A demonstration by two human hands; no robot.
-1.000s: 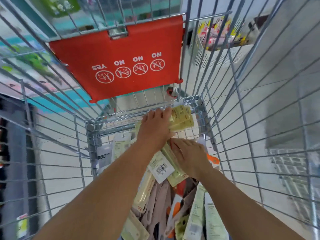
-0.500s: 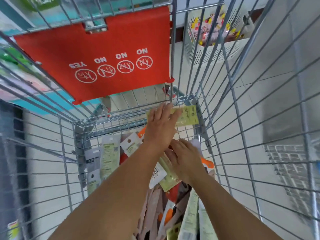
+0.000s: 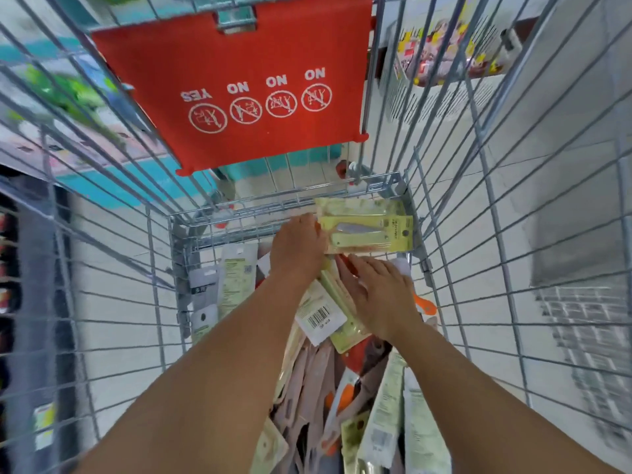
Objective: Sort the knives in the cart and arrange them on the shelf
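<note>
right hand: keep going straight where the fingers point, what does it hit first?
Probably the yellow-green knife pack held by the left hand. The right hand points up-left at its lower edge, fingertips almost there. Depth is unclear.

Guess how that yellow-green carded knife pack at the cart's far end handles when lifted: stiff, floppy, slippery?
The knife pack looks like a flat card with a clear blister, so probably fairly stiff and light. The glossy face may be slippery. The left hand grips it at one end, so the far end could sag slightly.
</note>
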